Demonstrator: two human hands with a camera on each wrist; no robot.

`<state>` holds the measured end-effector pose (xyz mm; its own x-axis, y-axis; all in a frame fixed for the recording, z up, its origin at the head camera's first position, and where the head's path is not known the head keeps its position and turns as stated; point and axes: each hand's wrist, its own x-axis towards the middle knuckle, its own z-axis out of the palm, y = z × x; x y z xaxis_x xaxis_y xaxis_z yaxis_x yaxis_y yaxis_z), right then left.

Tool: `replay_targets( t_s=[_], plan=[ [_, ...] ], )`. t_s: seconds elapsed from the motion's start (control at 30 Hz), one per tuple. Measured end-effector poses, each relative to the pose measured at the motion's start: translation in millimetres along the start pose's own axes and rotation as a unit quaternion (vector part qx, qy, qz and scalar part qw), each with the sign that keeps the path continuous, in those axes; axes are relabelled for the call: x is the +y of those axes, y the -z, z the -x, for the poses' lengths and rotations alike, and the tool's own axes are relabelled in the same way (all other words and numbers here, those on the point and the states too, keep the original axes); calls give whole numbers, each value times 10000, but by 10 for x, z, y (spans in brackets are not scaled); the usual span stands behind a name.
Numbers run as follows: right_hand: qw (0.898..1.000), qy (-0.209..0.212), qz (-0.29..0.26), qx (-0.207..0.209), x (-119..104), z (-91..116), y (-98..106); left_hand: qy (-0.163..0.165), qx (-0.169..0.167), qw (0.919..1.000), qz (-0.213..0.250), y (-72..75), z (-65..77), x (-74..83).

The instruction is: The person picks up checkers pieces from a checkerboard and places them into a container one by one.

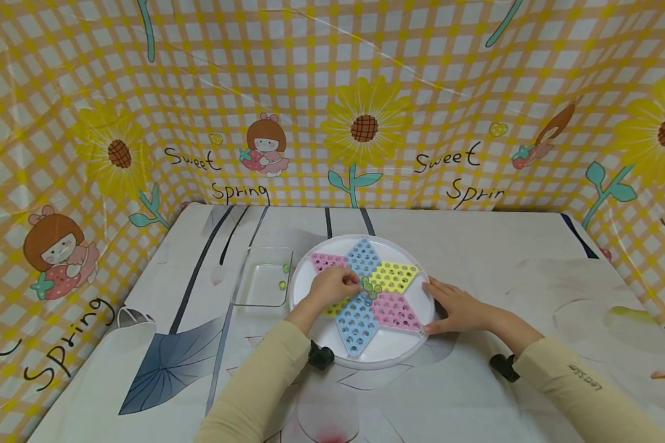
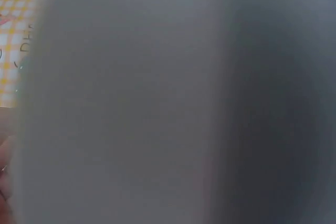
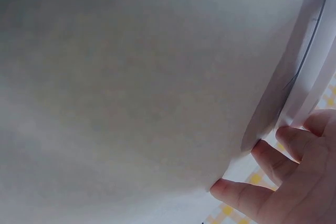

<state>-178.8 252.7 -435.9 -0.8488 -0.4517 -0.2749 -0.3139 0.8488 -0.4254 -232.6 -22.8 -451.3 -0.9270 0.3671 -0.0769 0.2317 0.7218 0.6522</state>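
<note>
A round white Chinese checkers board [image 1: 393, 347] with a pink, blue and yellow star lies on the table. Several glass marbles [image 1: 370, 287] sit in holes near its centre. My left hand [image 1: 330, 286] reaches over the board's left side, thumb and fingertips pinched together right beside those marbles, with a small glint between the fingers [image 2: 4, 153] in the left wrist view. What they pinch looks like a glass marble, mostly hidden. Against the board's right edge, my right hand [image 1: 459, 307] rests with spread fingers [image 3: 281, 166] and thumb touching the rim.
Left of the board stands a clear rectangular tray [image 1: 257, 280] with two green marbles [image 1: 282, 285] along its right side. A printed white cloth [image 1: 510, 258] covers the table. Yellow checked fabric [image 1: 294, 61] hangs behind and at both sides. Grey blur fills most of the left wrist view.
</note>
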Motion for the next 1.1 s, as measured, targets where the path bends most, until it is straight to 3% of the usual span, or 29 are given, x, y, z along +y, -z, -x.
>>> replay_targets(
  t_s=[0.37, 0.63, 0.87, 1.1],
  plan=[
    [10000, 12, 4, 24, -1, 0, -4, -100, 74, 9998, 131, 12, 17, -14],
    [9999, 48, 80, 65, 17, -5, -13, -162, 329, 9975, 601, 32, 61, -22],
    [9999, 82, 80, 75, 20, 0, -15, -229, 592, 9906, 1211, 89, 73, -30],
    [9999, 111, 74, 84, 11, 7, -11, -250, 822, 9858, 1443, 156, 63, -43]
  ],
)
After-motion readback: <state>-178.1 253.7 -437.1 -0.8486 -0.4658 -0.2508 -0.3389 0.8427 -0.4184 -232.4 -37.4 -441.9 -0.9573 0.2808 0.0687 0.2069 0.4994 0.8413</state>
